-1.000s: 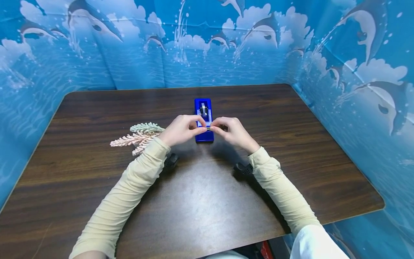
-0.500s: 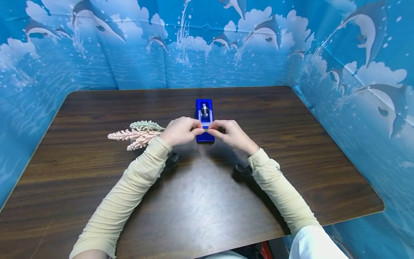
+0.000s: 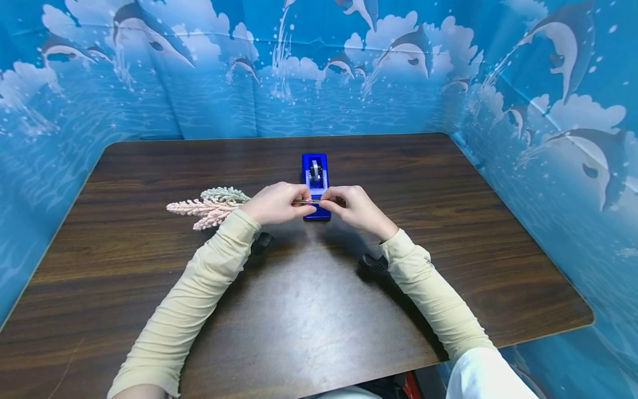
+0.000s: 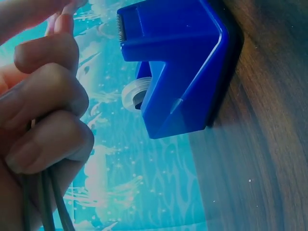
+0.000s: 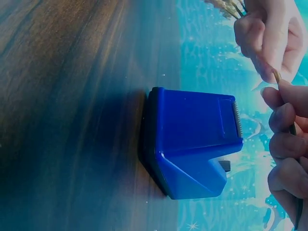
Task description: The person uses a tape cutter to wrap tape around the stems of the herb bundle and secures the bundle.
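Observation:
My left hand [image 3: 279, 204] grips the thin stems [image 4: 45, 204] of a bunch of pink and pale green artificial sprigs [image 3: 209, 209], whose heads stick out to its left. The stems pass through its curled fingers. From the other side my right hand [image 3: 356, 206] pinches the stem ends, thumb against fingertips; in the right wrist view a brown tip [image 5: 276, 76] shows between the two hands. Both hands are above the front part of a blue tape dispenser [image 5: 192, 120]. A clear tape roll [image 4: 136, 94] sits in the dispenser, and its toothed cutter [image 4: 120, 29] faces the hands.
The dark wood table [image 3: 324, 310] stretches out on all sides of the dispenser. A blue dolphin-print curtain [image 3: 199, 111] hangs along the back and right. Dark wrist devices [image 3: 374, 262] sit under both wrists.
The fingertips of both hands came close together, then my left fingers spread slightly, showing more stem between the hands. The sprig heads shifted a little up. The dispenser stayed in place.

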A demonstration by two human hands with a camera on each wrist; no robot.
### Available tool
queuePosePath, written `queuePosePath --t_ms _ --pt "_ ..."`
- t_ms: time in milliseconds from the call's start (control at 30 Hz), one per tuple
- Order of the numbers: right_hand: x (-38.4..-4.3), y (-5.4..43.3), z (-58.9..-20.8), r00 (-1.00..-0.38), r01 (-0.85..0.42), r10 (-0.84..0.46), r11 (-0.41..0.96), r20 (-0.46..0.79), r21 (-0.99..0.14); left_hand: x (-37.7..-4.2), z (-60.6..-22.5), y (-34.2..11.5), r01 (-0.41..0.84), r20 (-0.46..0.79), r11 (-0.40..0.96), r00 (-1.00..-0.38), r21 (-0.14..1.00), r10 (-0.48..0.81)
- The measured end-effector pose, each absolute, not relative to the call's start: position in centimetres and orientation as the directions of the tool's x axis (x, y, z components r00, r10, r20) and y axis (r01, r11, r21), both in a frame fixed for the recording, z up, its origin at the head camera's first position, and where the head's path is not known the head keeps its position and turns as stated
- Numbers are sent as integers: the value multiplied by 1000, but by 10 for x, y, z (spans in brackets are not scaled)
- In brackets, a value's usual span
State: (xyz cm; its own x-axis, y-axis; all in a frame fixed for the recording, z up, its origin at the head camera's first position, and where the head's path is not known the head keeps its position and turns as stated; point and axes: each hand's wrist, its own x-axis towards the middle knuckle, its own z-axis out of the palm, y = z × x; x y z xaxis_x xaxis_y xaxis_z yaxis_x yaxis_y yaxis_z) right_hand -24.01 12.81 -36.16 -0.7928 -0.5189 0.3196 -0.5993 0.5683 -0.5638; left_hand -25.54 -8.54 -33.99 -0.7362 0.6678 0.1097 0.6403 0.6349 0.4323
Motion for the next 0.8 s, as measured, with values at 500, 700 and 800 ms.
queuePosePath --t_ms 500,700,800 --pt "-244 133 -364 -794 -530 -593 565 135 -632 -260 -333 -97 630 104 676 -756 382 646" --pt "-238 116 -367 -880 -352 -464 498 99 -792 -265 -332 -107 595 153 662 -785 455 601" --pt "-234 101 -371 -916 -212 -399 386 44 -898 -268 -332 -115 545 209 704 -834 455 510"
